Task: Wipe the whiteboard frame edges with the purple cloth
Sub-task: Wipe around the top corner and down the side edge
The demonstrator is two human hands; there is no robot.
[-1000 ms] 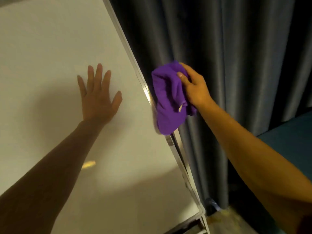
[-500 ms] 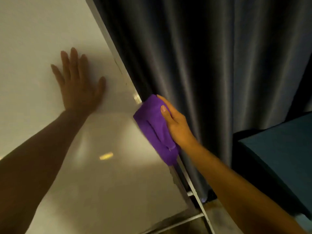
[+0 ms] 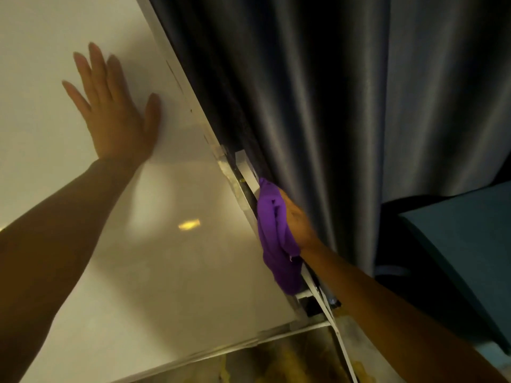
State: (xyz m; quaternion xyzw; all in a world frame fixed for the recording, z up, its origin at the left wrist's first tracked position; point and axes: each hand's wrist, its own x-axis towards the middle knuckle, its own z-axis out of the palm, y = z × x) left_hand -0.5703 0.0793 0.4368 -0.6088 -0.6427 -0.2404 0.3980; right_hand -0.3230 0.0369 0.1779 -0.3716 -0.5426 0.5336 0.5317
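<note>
The whiteboard (image 3: 166, 272) fills the left of the view, tilted, with its metal right frame edge (image 3: 193, 106) running diagonally down to the lower corner. My right hand (image 3: 300, 219) presses the purple cloth (image 3: 276, 239) against the lower part of that right edge, close to the bottom corner. The cloth wraps over the frame and hangs below my palm. My left hand (image 3: 116, 111) lies flat on the board surface with fingers spread, holding nothing.
A dark grey curtain (image 3: 345, 92) hangs right behind the board's edge. A teal upholstered seat (image 3: 464, 244) stands at the right. The board's white stand leg (image 3: 340, 344) and bottom rail (image 3: 221, 352) show near the floor.
My right hand has slid the purple cloth down the right frame edge, from about mid-height to near the bottom corner. My left hand stayed flat on the board.
</note>
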